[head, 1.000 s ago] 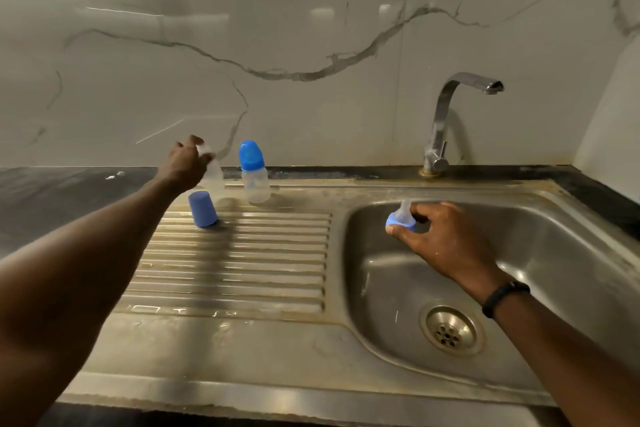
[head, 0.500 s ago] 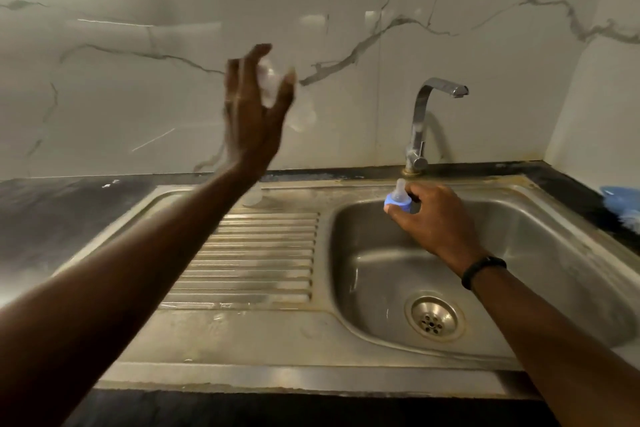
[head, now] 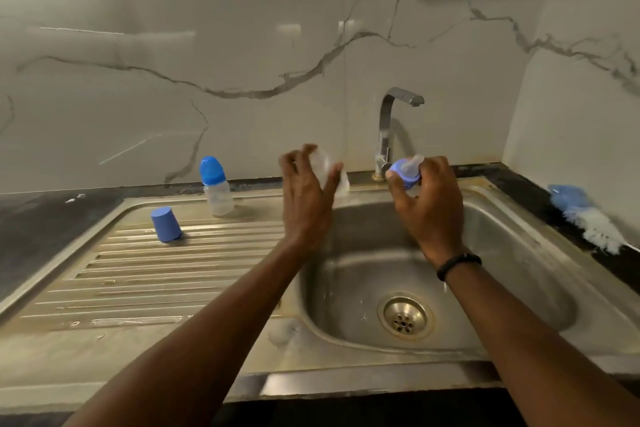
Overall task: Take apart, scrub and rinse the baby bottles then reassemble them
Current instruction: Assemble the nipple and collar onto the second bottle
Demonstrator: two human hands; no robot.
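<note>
The left hand (head: 306, 198) has come down from where it was raised against the wall half a second ago and now sits at the near-left edge of the sink basin (head: 519, 253), level with the right hand (head: 427, 204); the two are near each other but apart. The left hand's fingers curl round a clear bottle body (head: 327, 168) (blurred, so its tilt is hard to judge), which shows between thumb and fingertips. The right hand, held over the basin just in front of the tap (head: 389, 128), grips a blue collar with a clear teat (head: 407, 170), the teat pointing up and slightly right. A black band (head: 459, 265) circles the right wrist.

On the ribbed draining board (head: 156, 274) to the left, a second baby bottle (head: 216, 185) stands upright near the wall with its blue cap on. A loose blue cap (head: 166, 224) stands nearer, open end down and leaning a little, well apart from both hands. A bottle brush (head: 585, 215) with a blue handle and white bristles lies on the dark counter (head: 34, 218) right of the sink. The drain (head: 405, 317) sits in the basin floor below the right forearm, with a few water droplets around it.
</note>
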